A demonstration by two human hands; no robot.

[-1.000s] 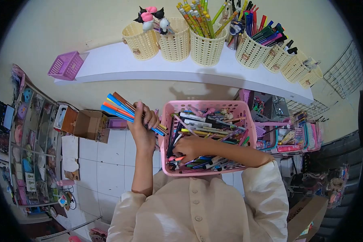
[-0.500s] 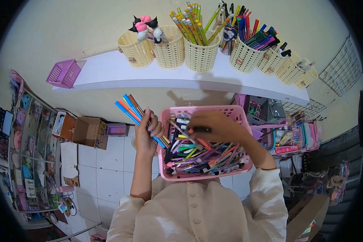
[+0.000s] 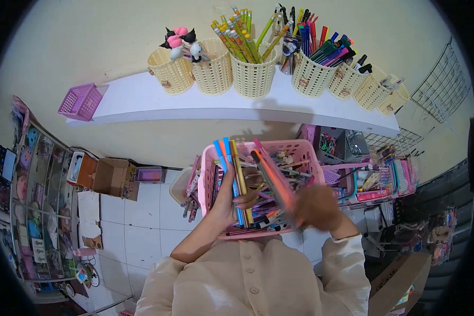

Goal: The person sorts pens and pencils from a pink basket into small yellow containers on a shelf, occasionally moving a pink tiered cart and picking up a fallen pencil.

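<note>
White floor tiles (image 3: 142, 213) lie beneath a pink perforated plastic basket (image 3: 206, 168) of mixed pens, mid-frame. Blurred, the right hand (image 3: 317, 208) has swung to its lower right, closed on pink and orange pens (image 3: 279, 181). The left hand (image 3: 221, 203) has moved over its left side, fingers curled around slim blue, orange and gold pens (image 3: 239, 168). Beyond, cream plastic cups (image 3: 253, 79) line a white shelf (image 3: 158, 113).
</note>
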